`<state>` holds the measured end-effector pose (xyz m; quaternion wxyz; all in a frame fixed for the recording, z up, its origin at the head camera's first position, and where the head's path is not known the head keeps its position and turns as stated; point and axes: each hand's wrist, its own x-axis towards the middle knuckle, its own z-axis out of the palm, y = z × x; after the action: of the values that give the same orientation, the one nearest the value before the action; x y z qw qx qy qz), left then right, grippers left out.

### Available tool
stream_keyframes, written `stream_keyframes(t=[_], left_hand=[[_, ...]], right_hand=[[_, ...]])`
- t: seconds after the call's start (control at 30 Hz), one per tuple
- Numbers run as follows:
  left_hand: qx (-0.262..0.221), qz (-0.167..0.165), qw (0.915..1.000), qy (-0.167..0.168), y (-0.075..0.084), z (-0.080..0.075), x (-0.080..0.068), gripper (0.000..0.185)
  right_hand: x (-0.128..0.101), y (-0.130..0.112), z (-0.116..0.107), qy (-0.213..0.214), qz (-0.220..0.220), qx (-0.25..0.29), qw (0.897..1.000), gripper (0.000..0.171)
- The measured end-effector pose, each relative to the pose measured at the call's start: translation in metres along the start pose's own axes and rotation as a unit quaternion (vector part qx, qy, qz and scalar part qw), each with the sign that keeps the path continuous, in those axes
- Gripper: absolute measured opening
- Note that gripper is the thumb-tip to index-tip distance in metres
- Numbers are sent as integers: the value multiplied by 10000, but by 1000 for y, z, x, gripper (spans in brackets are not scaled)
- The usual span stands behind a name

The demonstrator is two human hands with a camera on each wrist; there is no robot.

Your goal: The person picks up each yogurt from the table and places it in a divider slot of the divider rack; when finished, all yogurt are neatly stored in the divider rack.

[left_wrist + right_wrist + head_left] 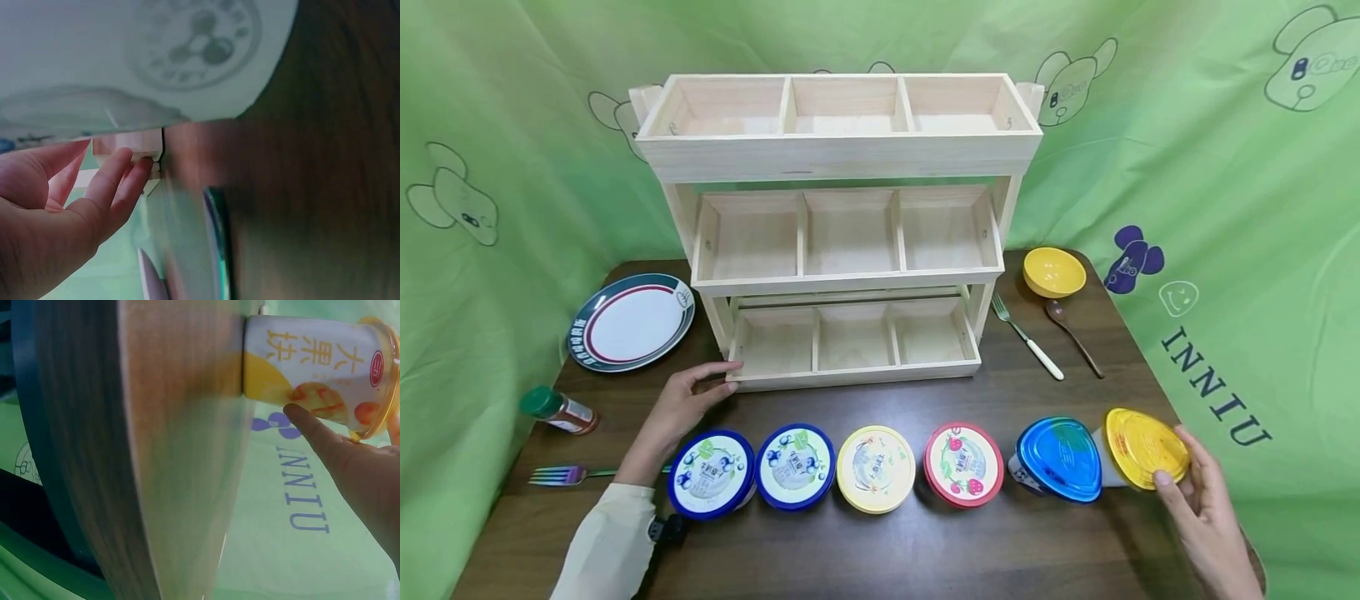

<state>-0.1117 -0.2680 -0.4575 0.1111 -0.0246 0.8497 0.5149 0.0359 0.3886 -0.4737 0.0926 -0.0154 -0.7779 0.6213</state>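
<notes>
Green printed cloth hangs behind a dark wooden table [865,550] that carries a three-tier wooden rack [842,242], with a plate [631,321] to its left and a yellow bowl [1054,272], fork [1026,337] and spoon [1073,333] to its right. Six lidded cups stand in a front row. Fingers straight, the left hand [681,408] touches the rack's bottom-left corner. At the row's right end, the right hand [1206,508] holds the tilted yellow-lidded cup [1142,448], fingers curled at its rim.
</notes>
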Motion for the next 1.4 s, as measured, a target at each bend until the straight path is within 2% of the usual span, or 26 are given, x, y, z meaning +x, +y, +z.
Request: stream_keyframes(t=[0.17,0.33,0.53,1.0,1.23,1.4], left_hand=[[33,48,9999,140,-1,2,-1,43],[94,154,9995,262,-6,3,0,41],[90,200,9991,365,-11,3,1,38],[9,122,9992,382,-8,5,0,38],[62,184,9989,420,-11,5,0,37],[189,196,9989,393,-11,4,0,37]], right_hand=[[0,3,1,19,-170,461,9988,60],[-1,6,1,-17,-374,863,9956,61],[-1,7,1,40,-479,921,9946,65],[-1,-1,0,374,-513,956,9934,56],[4,-16,-2,757,-563,1069,9898,53],[9,-26,-5,728,-619,991,9905,53]])
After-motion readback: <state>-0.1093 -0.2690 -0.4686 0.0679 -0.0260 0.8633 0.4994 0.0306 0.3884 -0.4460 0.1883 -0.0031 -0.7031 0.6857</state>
